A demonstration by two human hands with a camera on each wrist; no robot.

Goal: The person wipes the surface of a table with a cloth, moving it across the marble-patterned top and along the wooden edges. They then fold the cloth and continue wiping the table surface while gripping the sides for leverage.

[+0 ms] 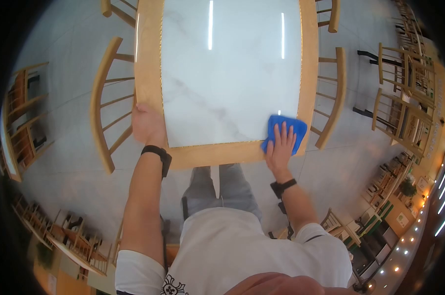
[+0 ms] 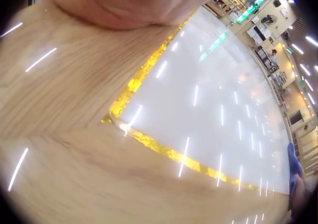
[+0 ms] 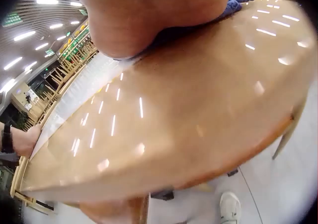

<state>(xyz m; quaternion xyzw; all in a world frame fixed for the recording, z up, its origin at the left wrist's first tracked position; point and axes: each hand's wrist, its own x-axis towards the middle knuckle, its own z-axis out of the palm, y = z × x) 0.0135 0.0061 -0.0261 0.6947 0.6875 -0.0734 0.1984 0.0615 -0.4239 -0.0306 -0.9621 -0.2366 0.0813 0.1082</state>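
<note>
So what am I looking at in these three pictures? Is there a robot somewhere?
No robot here: these are a person's own bare hands. The large picture comes from a camera worn on the head, looking down. The other two come from cameras on the left and right wrists, each seeing its own hand close up.

In front of the person is a table with a wooden border, a pale, glossy middle panel and a thin gold strip between them. The right hand lies with spread fingers on a blue cloth, pressing it on the tabletop rather than gripping it. That cloth is the only loose item I can make out there. The left hand looks curled at the table's edge. Wooden chairs stand along both sides.
</note>
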